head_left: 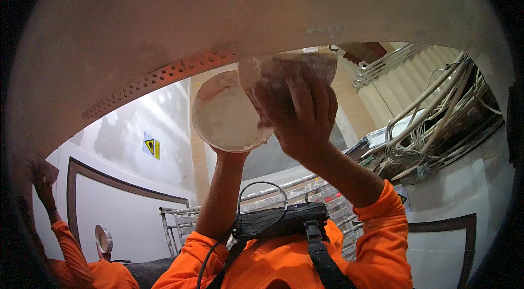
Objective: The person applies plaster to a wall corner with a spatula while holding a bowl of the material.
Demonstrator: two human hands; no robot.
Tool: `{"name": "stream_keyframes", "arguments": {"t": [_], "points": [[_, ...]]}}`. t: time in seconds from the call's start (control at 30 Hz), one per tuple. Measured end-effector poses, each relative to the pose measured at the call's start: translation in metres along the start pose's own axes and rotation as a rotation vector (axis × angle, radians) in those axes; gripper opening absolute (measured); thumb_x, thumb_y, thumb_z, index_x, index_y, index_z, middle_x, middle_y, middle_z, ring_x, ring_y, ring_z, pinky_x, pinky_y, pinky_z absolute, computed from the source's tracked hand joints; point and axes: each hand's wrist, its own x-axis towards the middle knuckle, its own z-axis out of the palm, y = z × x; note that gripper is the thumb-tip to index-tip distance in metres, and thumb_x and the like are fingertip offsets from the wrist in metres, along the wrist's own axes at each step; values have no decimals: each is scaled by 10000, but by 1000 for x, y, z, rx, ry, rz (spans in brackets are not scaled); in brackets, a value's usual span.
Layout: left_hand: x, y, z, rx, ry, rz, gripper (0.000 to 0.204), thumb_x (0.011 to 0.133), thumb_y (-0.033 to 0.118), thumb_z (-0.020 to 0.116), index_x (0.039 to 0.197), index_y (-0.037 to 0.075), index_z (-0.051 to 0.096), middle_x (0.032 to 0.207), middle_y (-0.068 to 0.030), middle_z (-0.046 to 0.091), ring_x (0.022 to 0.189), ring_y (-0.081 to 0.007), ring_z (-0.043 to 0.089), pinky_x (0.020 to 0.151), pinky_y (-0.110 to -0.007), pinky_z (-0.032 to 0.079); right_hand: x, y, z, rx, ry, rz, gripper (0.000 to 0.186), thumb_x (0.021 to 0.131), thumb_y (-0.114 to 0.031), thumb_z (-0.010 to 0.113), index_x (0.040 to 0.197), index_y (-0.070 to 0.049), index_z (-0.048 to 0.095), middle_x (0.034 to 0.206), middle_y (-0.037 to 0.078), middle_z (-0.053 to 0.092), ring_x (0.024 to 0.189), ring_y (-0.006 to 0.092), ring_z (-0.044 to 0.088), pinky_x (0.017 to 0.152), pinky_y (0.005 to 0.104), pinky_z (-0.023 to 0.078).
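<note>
My left hand (231, 157) supports a round tub (197, 111) from below; its fingers are mostly hidden behind it. Inside lies off-white plaster (229, 117), smeared up to the rim. My right hand (300, 106), closed and raised, grips a wide plaster knife (322, 65), its face coated in plaster. The knife is at the lower edge of the overhead surface (262, 5), beside the tub; its handle is hidden by my fingers. A perforated corner bead (164, 75) runs along that edge to the left of the knife.
At the lower left a co-worker in an orange sleeve (73, 248) reaches up with a blade (50, 171) and holds a round pan (103, 239). Bundled cables (431, 125) hang at right. Scaffold rails (295, 191) stand below me. A yellow warning sign (151, 146) is on the wall.
</note>
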Motion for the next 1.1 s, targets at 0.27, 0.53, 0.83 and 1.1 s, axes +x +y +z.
{"name": "stream_keyframes", "arguments": {"t": [0.27,0.53,0.83,1.1], "points": [[-3,-5,13,-760,109,-104,780,771,660,367,1376,195,208,1398,-116,265,1262,-345,300,981,-550,318,32,31,-11,-32,133,-168,430,771,-459,572,1155,-265,570,1293,107,395,1185,318,365,951,450,304],[3,-26,27,-638,-164,2,888,696,507,646,1376,165,189,1394,-109,282,1257,-335,294,1038,-512,238,-48,74,-23,-34,-88,-119,443,787,-469,554,1173,-252,538,1262,113,421,1158,328,391,935,465,333],[14,-32,64,-950,-219,-130,864,710,545,580,1376,157,191,1388,-114,288,1255,-329,303,1035,-515,245,62,59,-33,83,-150,-296,340,775,-329,598,1093,-210,579,1144,100,534,1061,296,501,882,479,380],[22,-46,124,-1408,-127,-224,818,753,647,398,1376,156,199,1382,-123,291,1255,-325,316,1012,-533,282,70,167,-68,34,-466,-495,319,808,-325,567,1117,-247,559,1188,62,510,1114,265,469,943,469,342]]}}
